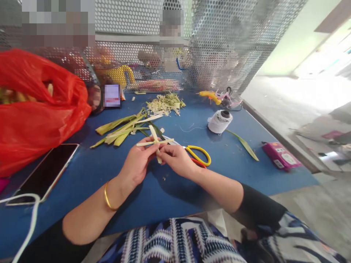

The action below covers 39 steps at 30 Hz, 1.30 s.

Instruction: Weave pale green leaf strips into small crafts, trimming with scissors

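Two pale green leaf strips (153, 133) cross each other at my fingertips, one lying sideways and one running up and down. My left hand (139, 159) pinches them near the crossing from the left. From the right, my right hand (175, 157) closes its thumb and fingers on the lower part of the crossed strips. Just behind my right hand lie scissors (207, 159) with yellow and red handles, their blades partly hidden by the hand. A bunch of longer leaf strips (120, 131) rests on the blue table beyond my left hand.
Leaf scraps (166, 104) are heaped at the back. A white thread spool (220, 122) stands right of centre, near a single leaf (246, 148) and a pink packet (282, 156). On the left are a phone (46, 171) and a red plastic bag (41, 120). A perforated metal screen (214, 47) borders the table.
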Each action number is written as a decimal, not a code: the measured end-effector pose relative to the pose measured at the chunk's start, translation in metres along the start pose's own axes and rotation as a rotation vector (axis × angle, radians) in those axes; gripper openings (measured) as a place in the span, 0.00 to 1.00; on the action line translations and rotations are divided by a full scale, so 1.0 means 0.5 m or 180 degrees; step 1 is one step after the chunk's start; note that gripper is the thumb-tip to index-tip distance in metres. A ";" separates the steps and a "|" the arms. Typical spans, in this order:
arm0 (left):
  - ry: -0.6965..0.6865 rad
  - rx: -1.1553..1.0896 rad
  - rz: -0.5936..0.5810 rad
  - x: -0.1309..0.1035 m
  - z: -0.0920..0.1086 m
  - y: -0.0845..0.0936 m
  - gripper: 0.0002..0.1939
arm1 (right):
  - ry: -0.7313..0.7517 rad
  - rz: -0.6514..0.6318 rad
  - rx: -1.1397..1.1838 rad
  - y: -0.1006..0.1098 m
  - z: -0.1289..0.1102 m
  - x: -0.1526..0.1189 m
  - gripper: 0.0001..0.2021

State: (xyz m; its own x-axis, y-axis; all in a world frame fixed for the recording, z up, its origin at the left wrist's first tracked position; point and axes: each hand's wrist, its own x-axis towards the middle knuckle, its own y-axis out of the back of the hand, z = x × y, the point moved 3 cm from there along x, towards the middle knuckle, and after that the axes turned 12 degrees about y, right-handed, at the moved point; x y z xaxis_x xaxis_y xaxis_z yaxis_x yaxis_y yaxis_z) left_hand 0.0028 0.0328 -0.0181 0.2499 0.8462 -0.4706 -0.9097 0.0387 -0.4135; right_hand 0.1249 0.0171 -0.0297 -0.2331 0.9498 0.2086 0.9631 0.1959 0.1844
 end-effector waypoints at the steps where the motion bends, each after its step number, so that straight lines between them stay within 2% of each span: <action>1: 0.0015 0.0010 0.0059 -0.001 0.000 0.000 0.12 | 0.0061 -0.0064 -0.0065 0.000 0.000 -0.001 0.15; 4: 0.0106 0.0044 0.0196 0.000 -0.001 0.000 0.07 | 0.0169 -0.0217 -0.0195 -0.001 -0.002 -0.004 0.14; 7: 0.0183 0.0095 0.0261 0.005 0.001 0.004 0.06 | -0.0019 -0.0145 -0.0044 -0.006 -0.001 -0.005 0.14; 12: 0.0105 -0.0029 0.0233 0.012 0.013 0.017 0.08 | -0.0700 0.0478 0.0719 0.000 -0.001 -0.001 0.14; 15: 0.0117 -0.0005 0.0156 0.013 0.013 0.021 0.09 | -0.0683 0.0967 0.1009 0.018 -0.008 0.004 0.20; 17: 0.0162 0.0143 0.0153 0.012 0.010 0.020 0.11 | -0.0508 0.1111 0.0988 0.028 -0.011 0.007 0.22; 21: 0.0210 0.0352 0.0299 0.011 0.001 0.017 0.12 | -0.0358 0.0793 0.0581 0.030 -0.010 0.011 0.18; 24: -0.0007 0.0450 0.0392 0.011 0.001 0.015 0.09 | -0.0276 0.0469 0.0240 0.025 -0.015 0.009 0.16; 27: -0.0201 0.0485 0.0462 0.012 0.005 0.019 0.07 | -0.0074 0.0314 -0.0127 0.026 -0.024 0.008 0.14; 30: -0.0126 0.0562 0.0354 0.014 0.005 0.022 0.09 | -0.0065 0.0509 -0.0186 0.033 -0.026 0.009 0.15; 35: 0.0140 0.1151 -0.0267 0.007 -0.003 0.008 0.11 | -0.0224 0.0812 0.0400 0.040 -0.015 0.015 0.18; 39: 0.0040 0.1408 -0.0279 0.003 -0.002 0.002 0.09 | -0.0192 0.0912 0.0277 0.042 -0.009 0.014 0.17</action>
State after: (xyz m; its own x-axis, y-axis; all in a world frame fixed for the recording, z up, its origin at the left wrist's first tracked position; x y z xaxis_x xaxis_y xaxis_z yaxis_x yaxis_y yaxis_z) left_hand 0.0024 0.0336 -0.0203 0.3339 0.8232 -0.4591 -0.9385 0.3357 -0.0806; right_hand 0.1430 0.0268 -0.0200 0.0558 0.9816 0.1824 0.9970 -0.0646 0.0427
